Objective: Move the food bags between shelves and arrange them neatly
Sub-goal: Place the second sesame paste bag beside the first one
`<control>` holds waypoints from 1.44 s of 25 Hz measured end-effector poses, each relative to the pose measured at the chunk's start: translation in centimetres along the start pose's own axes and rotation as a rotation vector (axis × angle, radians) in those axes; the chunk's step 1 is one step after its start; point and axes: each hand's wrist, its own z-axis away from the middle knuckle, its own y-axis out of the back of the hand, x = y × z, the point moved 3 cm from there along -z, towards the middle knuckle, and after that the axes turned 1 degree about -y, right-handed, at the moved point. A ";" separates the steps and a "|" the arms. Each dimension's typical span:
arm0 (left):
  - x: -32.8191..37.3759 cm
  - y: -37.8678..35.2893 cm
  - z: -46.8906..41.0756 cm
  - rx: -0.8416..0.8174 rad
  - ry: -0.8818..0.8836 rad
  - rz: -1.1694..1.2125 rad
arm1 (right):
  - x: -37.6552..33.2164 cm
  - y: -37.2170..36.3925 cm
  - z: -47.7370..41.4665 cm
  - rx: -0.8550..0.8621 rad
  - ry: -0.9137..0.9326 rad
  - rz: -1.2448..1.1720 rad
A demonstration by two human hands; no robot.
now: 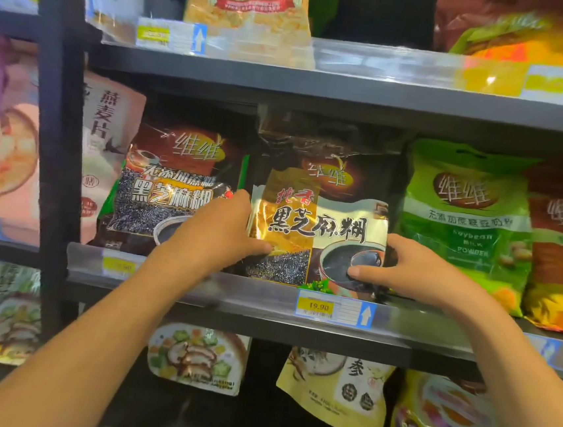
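So the gold-and-black sesame bag (320, 224) is dead ahead at 12 o'clock, standing on the middle shelf (231, 294). Its long axis runs 12 to 6 and its crinkled top is up close under the shelf above. Both hands are on its lower half. The left grip (223, 232) is at the bag's 9 o'clock edge, fingers wrapped round the side and thumb across the front. The right grip (408, 270) is at about 4 o'clock, thumb on the front and fingers tucked behind. So both are pinching it, and neither is nearer.

There's a dark sesame bag (172, 185) right up against it at 9 and a green soy powder bag (462, 217) at 3. It's a snug slot, so I reckon it has to slide straight, not twist. The price tag (334, 309) sits at 6.
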 end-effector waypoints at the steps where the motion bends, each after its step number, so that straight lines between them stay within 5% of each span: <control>1: 0.1 0.1 0.5 0.014 -0.036 -0.010 | 0.1 0.0 0.1 -0.034 -0.010 0.005; 7: 0.3 -2.0 -0.1 -0.440 -0.087 0.232 | -0.6 -0.4 -0.4 -0.236 -0.022 0.063; 13: 0.4 -2.8 -1.1 -0.354 -0.115 0.077 | 0.0 -1.4 -1.6 -0.144 -0.094 0.005; 21: 1.1 -4.1 -2.7 -0.386 0.000 0.188 | 0.1 -1.5 -4.0 -0.033 -0.160 0.097; 30: 0.2 -3.3 -1.2 -0.410 -0.015 0.271 | -0.3 -1.1 -1.8 -0.156 -0.188 -0.150; 36: 0.3 -1.9 0.7 -0.367 -0.121 0.178 | -0.8 0.0 -0.2 -0.016 -0.207 -0.100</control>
